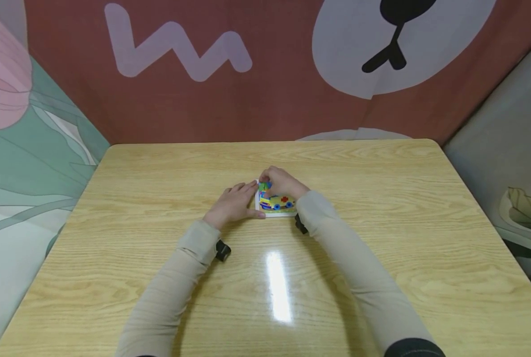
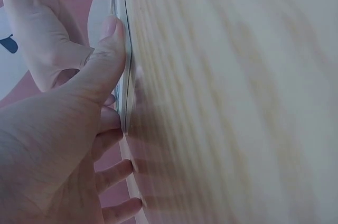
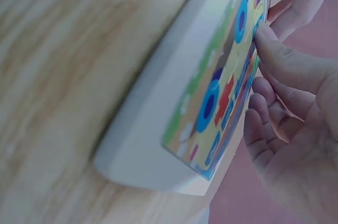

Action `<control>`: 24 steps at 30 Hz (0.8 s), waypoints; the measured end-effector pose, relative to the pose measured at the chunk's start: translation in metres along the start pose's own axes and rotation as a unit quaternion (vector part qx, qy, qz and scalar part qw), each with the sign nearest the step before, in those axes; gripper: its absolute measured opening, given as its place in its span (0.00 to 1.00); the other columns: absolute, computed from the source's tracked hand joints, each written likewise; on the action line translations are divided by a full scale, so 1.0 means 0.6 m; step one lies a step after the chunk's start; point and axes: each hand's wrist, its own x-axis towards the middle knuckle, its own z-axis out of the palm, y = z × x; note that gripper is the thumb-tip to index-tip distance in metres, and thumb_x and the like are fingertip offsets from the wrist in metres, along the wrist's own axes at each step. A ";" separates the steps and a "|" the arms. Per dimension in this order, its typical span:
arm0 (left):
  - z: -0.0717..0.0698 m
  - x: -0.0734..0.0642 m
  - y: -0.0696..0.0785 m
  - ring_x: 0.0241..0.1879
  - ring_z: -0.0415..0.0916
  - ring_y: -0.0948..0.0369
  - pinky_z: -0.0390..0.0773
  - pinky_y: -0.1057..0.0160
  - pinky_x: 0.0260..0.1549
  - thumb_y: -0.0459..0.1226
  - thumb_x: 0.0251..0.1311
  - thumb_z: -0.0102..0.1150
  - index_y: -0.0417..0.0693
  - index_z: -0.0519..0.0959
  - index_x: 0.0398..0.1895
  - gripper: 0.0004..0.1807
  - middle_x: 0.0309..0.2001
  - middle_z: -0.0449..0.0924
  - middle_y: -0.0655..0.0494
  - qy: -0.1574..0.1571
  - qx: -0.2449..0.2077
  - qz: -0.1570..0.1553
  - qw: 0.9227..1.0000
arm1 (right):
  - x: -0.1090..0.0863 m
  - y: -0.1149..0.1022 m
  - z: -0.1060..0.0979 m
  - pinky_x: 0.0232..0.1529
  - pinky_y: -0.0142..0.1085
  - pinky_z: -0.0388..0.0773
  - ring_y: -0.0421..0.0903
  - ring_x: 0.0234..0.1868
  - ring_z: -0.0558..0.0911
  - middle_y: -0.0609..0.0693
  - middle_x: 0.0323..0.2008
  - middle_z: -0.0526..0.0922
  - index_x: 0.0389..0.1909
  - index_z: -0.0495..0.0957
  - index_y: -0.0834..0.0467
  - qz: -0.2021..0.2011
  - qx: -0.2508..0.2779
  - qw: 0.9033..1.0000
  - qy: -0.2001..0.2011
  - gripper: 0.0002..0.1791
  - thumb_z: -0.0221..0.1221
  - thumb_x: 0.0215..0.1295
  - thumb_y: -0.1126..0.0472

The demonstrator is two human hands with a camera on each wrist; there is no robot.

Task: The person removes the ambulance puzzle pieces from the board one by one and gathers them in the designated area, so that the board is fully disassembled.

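Observation:
A small picture board (image 1: 280, 214) with a white border lies on the table; its printed picture (image 3: 216, 102) shows a yellow ambulance with a red cross and blue wheels. My left hand (image 1: 235, 204) rests at the board's left side, fingers stretched out. Its thumb (image 2: 108, 57) touches the near edge, and several fingertips touch the tabletop. Over the board's upper left, my right hand (image 1: 283, 182) pinches a small green and blue puzzle piece (image 1: 264, 186) between thumb and index finger. The fingers cover much of this piece, and the right hand hides the board's upper right.
The wooden table (image 1: 158, 173) stretches around the board on every side. Behind it stands a reddish-brown wall (image 1: 283, 109) with a printed cartoon. A black wrist camera (image 1: 223, 250) sits under the left cuff, and another camera (image 1: 300, 224) under the right.

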 end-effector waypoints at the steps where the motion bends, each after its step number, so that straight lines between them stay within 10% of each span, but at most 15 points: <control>1: 0.000 0.000 0.000 0.75 0.45 0.45 0.52 0.40 0.71 0.64 0.56 0.55 0.49 0.46 0.76 0.53 0.77 0.44 0.53 0.000 -0.001 0.000 1.000 | 0.001 0.000 0.000 0.66 0.42 0.68 0.52 0.59 0.73 0.57 0.55 0.74 0.56 0.75 0.62 0.000 0.001 1.000 -0.001 0.24 0.66 0.57 0.65; 24: 0.003 0.001 -0.003 0.76 0.43 0.47 0.49 0.41 0.72 0.65 0.56 0.54 0.50 0.45 0.77 0.53 0.78 0.42 0.54 -0.003 -0.010 -0.005 1.000 | 0.005 0.002 -0.005 0.64 0.42 0.70 0.52 0.56 0.73 0.59 0.54 0.75 0.56 0.74 0.65 -0.010 0.026 0.999 -0.020 0.24 0.65 0.57 0.66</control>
